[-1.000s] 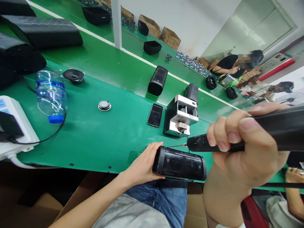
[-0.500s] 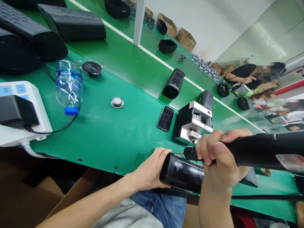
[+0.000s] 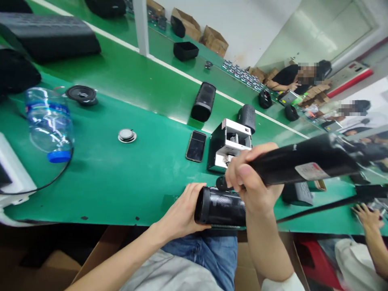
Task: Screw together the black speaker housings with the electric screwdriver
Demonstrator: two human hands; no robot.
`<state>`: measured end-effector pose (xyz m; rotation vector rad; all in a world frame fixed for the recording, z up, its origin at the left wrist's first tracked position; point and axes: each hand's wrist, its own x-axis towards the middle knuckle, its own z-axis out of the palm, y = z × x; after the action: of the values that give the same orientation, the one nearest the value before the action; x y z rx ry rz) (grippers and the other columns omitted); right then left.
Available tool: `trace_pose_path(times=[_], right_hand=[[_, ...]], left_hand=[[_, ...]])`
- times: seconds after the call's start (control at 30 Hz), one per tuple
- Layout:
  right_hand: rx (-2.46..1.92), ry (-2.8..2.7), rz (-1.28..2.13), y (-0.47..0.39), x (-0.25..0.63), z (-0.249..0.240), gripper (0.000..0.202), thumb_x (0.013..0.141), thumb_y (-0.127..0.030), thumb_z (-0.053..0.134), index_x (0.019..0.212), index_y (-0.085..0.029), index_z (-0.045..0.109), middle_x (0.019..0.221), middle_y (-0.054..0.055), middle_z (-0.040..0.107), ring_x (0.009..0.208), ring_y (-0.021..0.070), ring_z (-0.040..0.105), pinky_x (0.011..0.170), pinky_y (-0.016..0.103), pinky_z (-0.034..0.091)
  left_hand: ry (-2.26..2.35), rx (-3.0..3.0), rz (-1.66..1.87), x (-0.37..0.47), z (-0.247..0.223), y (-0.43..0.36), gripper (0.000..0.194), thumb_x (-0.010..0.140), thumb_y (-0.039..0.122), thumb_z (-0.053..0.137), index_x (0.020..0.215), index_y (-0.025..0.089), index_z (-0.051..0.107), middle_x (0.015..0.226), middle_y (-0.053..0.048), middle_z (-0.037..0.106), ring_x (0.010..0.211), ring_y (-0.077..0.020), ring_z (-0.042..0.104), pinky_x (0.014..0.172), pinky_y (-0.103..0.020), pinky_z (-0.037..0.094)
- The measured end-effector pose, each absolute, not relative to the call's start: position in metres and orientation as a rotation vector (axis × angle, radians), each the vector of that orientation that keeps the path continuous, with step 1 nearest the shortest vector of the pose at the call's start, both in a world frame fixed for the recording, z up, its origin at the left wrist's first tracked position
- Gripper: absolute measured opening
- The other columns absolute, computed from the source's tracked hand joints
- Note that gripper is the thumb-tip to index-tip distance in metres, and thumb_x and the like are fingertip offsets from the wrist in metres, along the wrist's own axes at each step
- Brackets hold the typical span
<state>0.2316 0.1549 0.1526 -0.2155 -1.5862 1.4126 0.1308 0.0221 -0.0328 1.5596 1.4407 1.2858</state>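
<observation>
My left hand [image 3: 189, 210] is closed around the end of a black speaker [image 3: 226, 208] with a perforated metal grille, lying on its side at the table's front edge. In my right hand [image 3: 254, 178] is a black electric screwdriver [image 3: 297, 159], its body pointing up and to the right. The nose of the tool is just above the speaker's upper edge; its bit is hidden from this angle. Behind my right hand stands a black and silver screw feeder [image 3: 232, 141], and a phone [image 3: 196, 146] lies to its left.
A small round speaker part [image 3: 127, 135], a larger speaker driver [image 3: 81, 95] and a plastic bottle [image 3: 50, 123] lie to the left, near a white power strip [image 3: 15, 169]. Another speaker [image 3: 204, 102] stands farther back. A co-worker's hand [image 3: 368, 218] is at the far right.
The view has shifted, bringing a co-worker's hand in at the right. The screwdriver has tilted, its rear end now higher. My left hand keeps its hold on the speaker.
</observation>
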Motion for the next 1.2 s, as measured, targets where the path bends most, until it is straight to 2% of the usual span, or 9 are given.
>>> trace_pose_path(times=[0.07,0.17,0.23,0.3,0.4,0.67,0.87,1.07,1.2], right_hand=[[-0.205,-1.561,1.388,0.158,0.241,0.166,0.023,0.1,-0.014,0.083,0.116,-0.029,0.074,0.069,-0.01,0.065,0.044,0.0103,0.056,0.043,0.023,0.052],[-0.208,-1.446,1.246,0.172,0.261,0.191,0.03,0.094,-0.012,0.08,0.12,-0.027,0.076,0.062,-0.012,0.058,0.036,0.0087,0.044,0.037,0.022,0.046],[-0.255,-1.376,1.091,0.187,0.274,0.203,0.025,0.089,-0.011,0.079,0.11,-0.025,0.076,0.061,-0.012,0.055,0.036,0.0081,0.04,0.037,0.022,0.042],[-0.3,-1.333,0.942,0.204,0.28,0.207,0.018,0.087,-0.012,0.079,0.098,-0.024,0.072,0.06,-0.011,0.054,0.039,0.0087,0.043,0.04,0.023,0.043],[-0.307,-1.301,0.824,0.226,0.277,0.202,0.018,0.087,-0.014,0.081,0.093,-0.025,0.068,0.059,-0.011,0.055,0.04,0.01,0.047,0.041,0.024,0.043],[-0.473,-1.411,0.852,0.234,0.258,0.192,0.021,0.092,-0.023,0.088,0.092,-0.026,0.068,0.057,-0.011,0.054,0.041,0.0127,0.051,0.045,0.03,0.048],[-0.531,-1.421,0.824,0.238,0.256,0.19,0.026,0.093,-0.03,0.092,0.094,-0.028,0.066,0.058,-0.012,0.05,0.042,0.0121,0.049,0.045,0.031,0.046],[-0.404,-1.461,0.882,0.249,0.249,0.189,0.02,0.094,-0.023,0.087,0.094,-0.027,0.068,0.06,-0.012,0.051,0.041,0.0114,0.047,0.042,0.03,0.042],[-0.453,-1.494,0.896,0.245,0.251,0.19,0.023,0.097,-0.02,0.087,0.095,-0.029,0.066,0.061,-0.013,0.048,0.042,0.0109,0.048,0.044,0.03,0.046]], left_hand=[[1.462,1.608,1.291,0.131,-0.034,0.022,0.119,0.07,0.019,0.112,0.167,0.027,0.044,0.159,-0.017,0.063,0.148,-0.0445,0.064,0.125,-0.065,0.06],[1.492,1.674,1.267,0.132,-0.038,0.021,0.123,0.072,0.019,0.113,0.17,0.031,0.039,0.162,-0.018,0.061,0.15,-0.0451,0.063,0.125,-0.066,0.061],[1.507,1.689,1.245,0.132,-0.04,0.02,0.124,0.075,0.021,0.113,0.171,0.033,0.035,0.163,-0.019,0.059,0.151,-0.0456,0.063,0.125,-0.068,0.061],[1.513,1.695,1.225,0.132,-0.041,0.02,0.125,0.075,0.02,0.112,0.171,0.034,0.032,0.164,-0.019,0.057,0.153,-0.0463,0.062,0.126,-0.07,0.061],[1.516,1.699,1.204,0.13,-0.042,0.02,0.126,0.076,0.019,0.111,0.171,0.035,0.03,0.166,-0.019,0.056,0.154,-0.0474,0.062,0.127,-0.072,0.06],[1.53,1.684,1.144,0.129,-0.039,0.019,0.123,0.078,0.02,0.108,0.171,0.036,0.029,0.165,-0.019,0.056,0.152,-0.048,0.065,0.125,-0.073,0.061],[1.525,1.656,1.19,0.127,-0.04,0.019,0.121,0.075,0.023,0.11,0.171,0.034,0.036,0.164,-0.018,0.061,0.152,-0.0469,0.067,0.127,-0.071,0.061],[1.522,1.643,1.156,0.126,-0.036,0.018,0.12,0.078,0.024,0.109,0.171,0.035,0.034,0.164,-0.018,0.058,0.151,-0.0465,0.067,0.127,-0.069,0.061],[1.528,1.654,1.131,0.127,-0.037,0.018,0.123,0.079,0.024,0.109,0.173,0.036,0.03,0.166,-0.018,0.056,0.154,-0.0469,0.064,0.128,-0.071,0.059]])
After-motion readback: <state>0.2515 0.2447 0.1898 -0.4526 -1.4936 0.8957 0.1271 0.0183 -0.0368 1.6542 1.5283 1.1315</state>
